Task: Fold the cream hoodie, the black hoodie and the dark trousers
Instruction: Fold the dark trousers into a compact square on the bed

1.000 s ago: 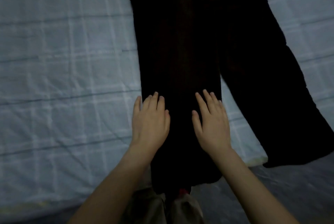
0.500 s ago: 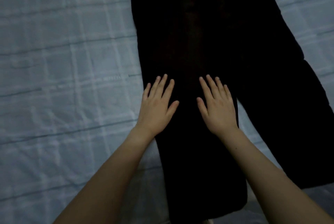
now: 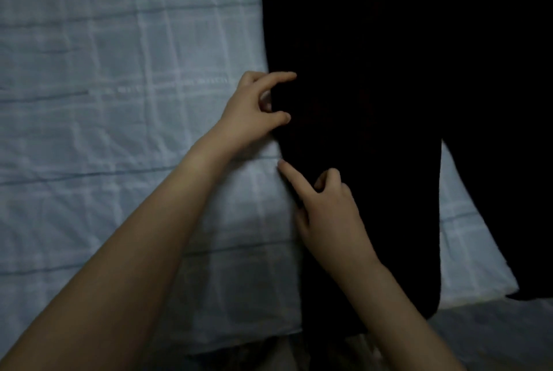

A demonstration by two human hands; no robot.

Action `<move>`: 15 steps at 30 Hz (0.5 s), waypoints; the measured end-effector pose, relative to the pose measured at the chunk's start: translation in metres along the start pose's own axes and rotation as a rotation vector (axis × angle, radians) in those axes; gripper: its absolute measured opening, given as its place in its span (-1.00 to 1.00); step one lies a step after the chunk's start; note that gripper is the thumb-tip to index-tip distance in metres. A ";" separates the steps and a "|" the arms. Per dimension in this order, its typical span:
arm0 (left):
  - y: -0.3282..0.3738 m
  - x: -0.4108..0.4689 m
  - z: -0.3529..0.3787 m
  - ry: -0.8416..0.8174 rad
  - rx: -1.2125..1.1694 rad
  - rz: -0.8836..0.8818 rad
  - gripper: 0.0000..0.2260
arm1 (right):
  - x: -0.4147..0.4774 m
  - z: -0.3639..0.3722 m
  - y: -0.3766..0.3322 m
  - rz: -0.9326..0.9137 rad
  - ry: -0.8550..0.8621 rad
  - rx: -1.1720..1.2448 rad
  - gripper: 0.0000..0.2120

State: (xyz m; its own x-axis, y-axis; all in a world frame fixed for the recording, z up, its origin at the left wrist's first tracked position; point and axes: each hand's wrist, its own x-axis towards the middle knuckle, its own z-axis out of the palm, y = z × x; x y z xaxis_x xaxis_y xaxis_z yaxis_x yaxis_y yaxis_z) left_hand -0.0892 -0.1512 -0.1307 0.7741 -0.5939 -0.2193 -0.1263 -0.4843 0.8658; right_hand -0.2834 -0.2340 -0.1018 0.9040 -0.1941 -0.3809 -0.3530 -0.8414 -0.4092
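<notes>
While dark trousers (image 3: pixel 374 86) run near-to-far, hems nearest, left hand (image 3: pixel 251 110) pinches edge; right hand (image 3: pixel 329 215) unclear.

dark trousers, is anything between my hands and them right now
Nothing visible is. The left hand pinches the dark trousers at one leg's left edge; the right hand touches the same edge nearer the person, both directly on the cloth.

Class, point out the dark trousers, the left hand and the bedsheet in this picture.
dark trousers (image 3: pixel 374 56), head view, cloth above the leg split.
left hand (image 3: pixel 248 113), head view, back of the hand.
bedsheet (image 3: pixel 119 71), head view, bare checked cloth.
</notes>
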 end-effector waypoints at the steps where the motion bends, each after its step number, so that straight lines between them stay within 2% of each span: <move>1: 0.000 0.002 -0.002 -0.017 -0.061 -0.008 -0.43 | 0.000 -0.008 0.006 -0.044 -0.058 0.044 -0.31; 4: 0.005 0.005 -0.006 -0.074 -0.222 -0.027 -0.33 | 0.002 -0.027 0.026 -0.096 -0.168 0.258 -0.39; 7: 0.015 0.005 -0.001 -0.107 -0.348 -0.036 -0.28 | 0.005 -0.034 0.049 -0.105 -0.124 0.548 -0.41; 11: 0.036 0.007 0.016 -0.096 -0.434 -0.014 -0.26 | -0.004 -0.042 0.070 -0.066 -0.150 0.999 -0.40; 15: 0.076 0.012 0.040 -0.092 -0.425 -0.003 -0.24 | -0.017 -0.054 0.088 -0.039 -0.168 1.256 -0.36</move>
State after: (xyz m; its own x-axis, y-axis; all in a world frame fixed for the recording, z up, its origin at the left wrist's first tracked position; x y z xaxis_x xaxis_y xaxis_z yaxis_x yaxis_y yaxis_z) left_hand -0.1145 -0.2212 -0.0858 0.7131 -0.6570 -0.2448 0.1578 -0.1898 0.9691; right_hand -0.3168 -0.3323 -0.0864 0.9099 -0.0360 -0.4132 -0.3950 0.2288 -0.8897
